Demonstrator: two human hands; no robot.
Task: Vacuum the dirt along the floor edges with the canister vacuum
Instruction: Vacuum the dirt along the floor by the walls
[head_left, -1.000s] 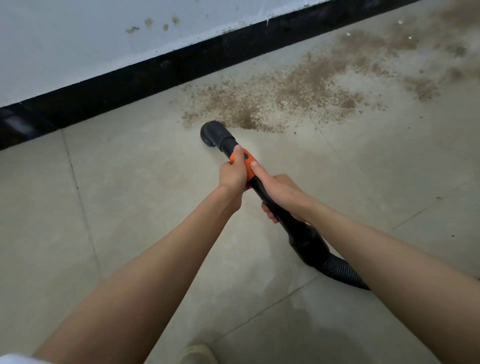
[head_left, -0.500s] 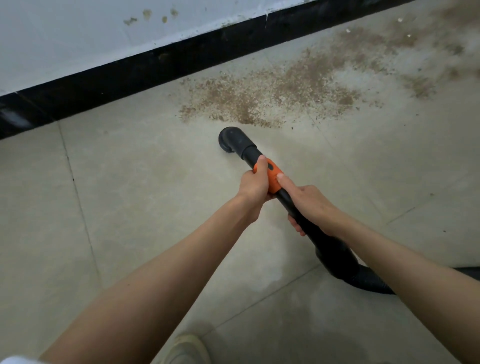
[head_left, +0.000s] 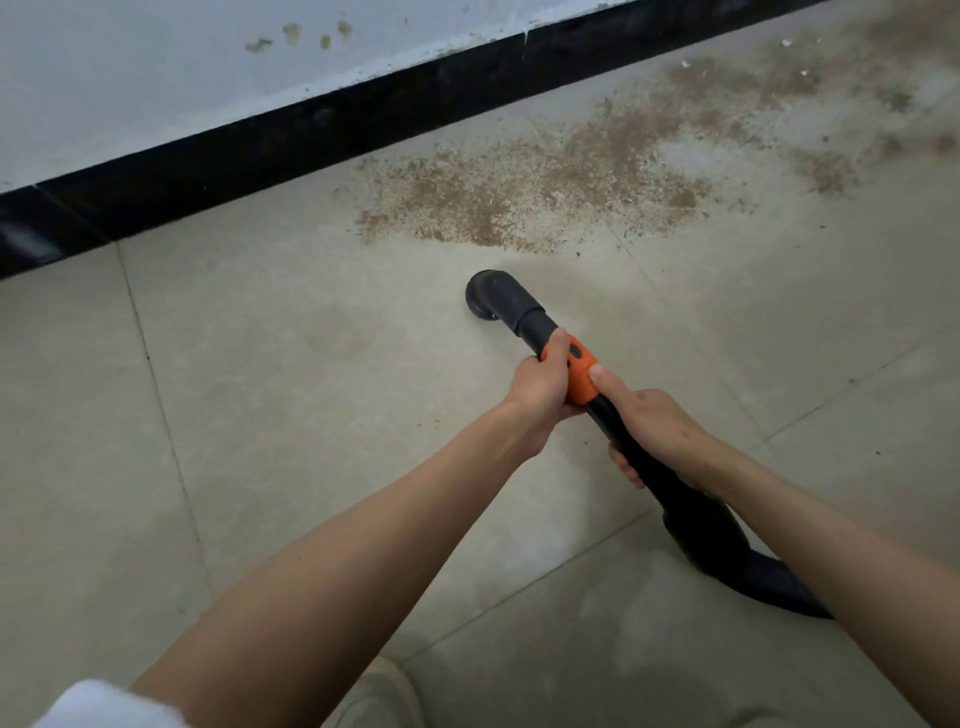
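Here both hands grip the wand (head_left: 649, 457): left hand (head_left: 540, 387) at the orange collar (head_left: 579, 376), right hand (head_left: 660, 431) just behind. Nozzle (head_left: 491, 299) sits near the dirt (head_left: 519, 197), short of it.

Single head view, looking steeply down over forearms at floor (head_left: 260, 415).
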